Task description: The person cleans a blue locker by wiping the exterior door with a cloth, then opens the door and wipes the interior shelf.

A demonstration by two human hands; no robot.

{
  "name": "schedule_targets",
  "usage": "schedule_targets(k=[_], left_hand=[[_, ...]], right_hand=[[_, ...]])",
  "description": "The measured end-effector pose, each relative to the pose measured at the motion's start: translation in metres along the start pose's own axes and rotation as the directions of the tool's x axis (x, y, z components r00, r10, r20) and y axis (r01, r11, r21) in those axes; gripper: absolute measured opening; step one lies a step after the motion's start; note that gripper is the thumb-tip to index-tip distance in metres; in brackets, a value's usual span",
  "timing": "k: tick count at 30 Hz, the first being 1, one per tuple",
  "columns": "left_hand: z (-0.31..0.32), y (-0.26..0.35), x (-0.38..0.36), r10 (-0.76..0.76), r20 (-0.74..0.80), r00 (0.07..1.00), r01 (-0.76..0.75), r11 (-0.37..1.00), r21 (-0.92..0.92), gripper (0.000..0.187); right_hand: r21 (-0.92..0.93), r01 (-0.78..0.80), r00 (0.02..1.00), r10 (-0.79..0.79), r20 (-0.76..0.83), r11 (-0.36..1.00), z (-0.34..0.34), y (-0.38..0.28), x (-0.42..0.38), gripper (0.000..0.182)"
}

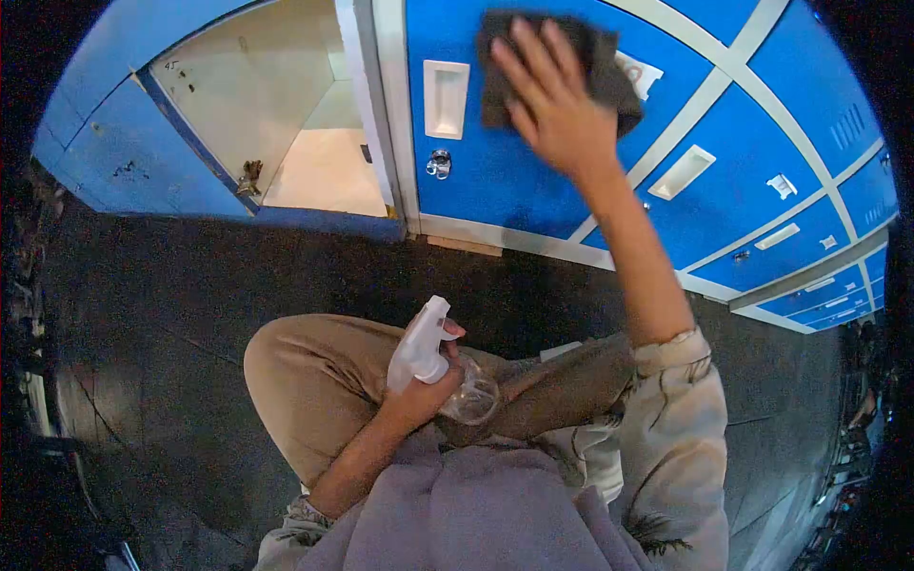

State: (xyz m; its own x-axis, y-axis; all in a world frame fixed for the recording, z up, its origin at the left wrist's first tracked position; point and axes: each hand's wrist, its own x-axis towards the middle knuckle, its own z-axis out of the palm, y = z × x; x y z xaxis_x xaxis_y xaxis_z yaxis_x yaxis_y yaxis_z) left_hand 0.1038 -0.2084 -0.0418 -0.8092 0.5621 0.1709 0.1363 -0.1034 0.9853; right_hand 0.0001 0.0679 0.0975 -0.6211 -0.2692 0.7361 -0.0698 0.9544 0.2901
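Note:
My right hand [562, 114] lies flat with spread fingers on a dark grey cloth [614, 81], pressing it against the upper part of a blue locker door [514, 186]. The cloth partly covers a white label [640, 74] on that door. A white recessed handle [446, 100] and a metal lock [439, 165] are on the door, left of the cloth. Low over my lap, my left hand [428, 390] is wrapped round the neck of a clear spray bottle [473, 400] with a white trigger head [419, 347].
On the left an open locker compartment [328, 171] shows a pale inside and a worn latch [249, 178]. More blue lockers [733, 157] run off to the right. My crossed legs [314, 371] rest on the dark floor [162, 314].

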Motion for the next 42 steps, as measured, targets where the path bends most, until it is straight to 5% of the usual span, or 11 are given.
schedule_targets(k=[3, 8, 12, 14, 17, 20, 26, 31, 33, 37, 42], left_hand=[[0.000, 0.013, 0.000, -0.144, 0.030, 0.989, 0.147, 0.982, -0.121, 0.050], [0.000, 0.015, 0.001, -0.076, 0.019, 0.997, 0.075, 0.997, 0.017, 0.041], [0.001, 0.013, -0.005, -0.215, -0.013, 0.977, 0.212, 0.971, -0.106, 0.038], [0.003, 0.019, 0.000, -0.098, -0.027, 0.995, 0.099, 0.994, 0.041, 0.038], [0.004, 0.015, 0.001, -0.034, -0.034, 0.999, 0.036, 0.998, 0.061, 0.038], [0.003, 0.004, 0.000, -0.006, -0.059, 0.998, 0.010, 0.998, 0.070, 0.038], [0.000, 0.001, -0.006, -0.101, -0.048, 0.994, 0.103, 0.994, 0.034, 0.040], [0.004, 0.005, -0.004, -0.126, -0.035, 0.991, 0.123, 0.989, -0.080, 0.040], [0.005, 0.010, -0.002, -0.086, -0.054, 0.995, 0.088, 0.996, 0.028, 0.039], [0.006, 0.007, 0.002, -0.003, -0.032, 0.999, 0.007, 0.992, 0.127, 0.039], [0.007, 0.006, 0.001, -0.008, -0.030, 1.000, 0.012, 0.987, 0.161, 0.039]], right_hand=[[-0.151, -0.022, 0.995, 0.006, -0.103, 0.988, -0.045, 0.004, 0.040, 0.061], [-0.182, 0.020, 0.997, -0.034, -0.074, 0.983, 0.003, 0.000, -0.006, 0.067], [-0.171, 0.241, 0.911, -0.162, 0.380, 0.955, 0.047, -0.006, -0.118, 0.061], [-0.353, 0.492, 0.816, -0.280, 0.506, 0.796, 0.064, -0.002, -0.186, 0.062], [0.040, 0.348, 0.730, -0.298, 0.616, 0.937, 0.072, 0.013, -0.219, 0.065], [-0.138, 0.484, 0.716, -0.300, 0.630, 0.864, 0.049, 0.008, -0.192, 0.066], [-0.198, 0.010, 0.998, 0.004, 0.070, 0.980, 0.026, 0.027, -0.117, 0.061], [-0.239, -0.333, 0.837, 0.169, -0.520, 0.912, -0.031, 0.082, -0.035, 0.063], [-0.292, -0.458, 0.791, 0.235, -0.564, 0.840, -0.064, 0.069, -0.010, 0.063], [-0.276, -0.344, 0.844, 0.168, -0.509, 0.897, -0.019, 0.077, -0.043, 0.061], [-0.339, 0.092, 0.993, -0.062, 0.098, 0.936, 0.036, 0.043, -0.141, 0.057]])
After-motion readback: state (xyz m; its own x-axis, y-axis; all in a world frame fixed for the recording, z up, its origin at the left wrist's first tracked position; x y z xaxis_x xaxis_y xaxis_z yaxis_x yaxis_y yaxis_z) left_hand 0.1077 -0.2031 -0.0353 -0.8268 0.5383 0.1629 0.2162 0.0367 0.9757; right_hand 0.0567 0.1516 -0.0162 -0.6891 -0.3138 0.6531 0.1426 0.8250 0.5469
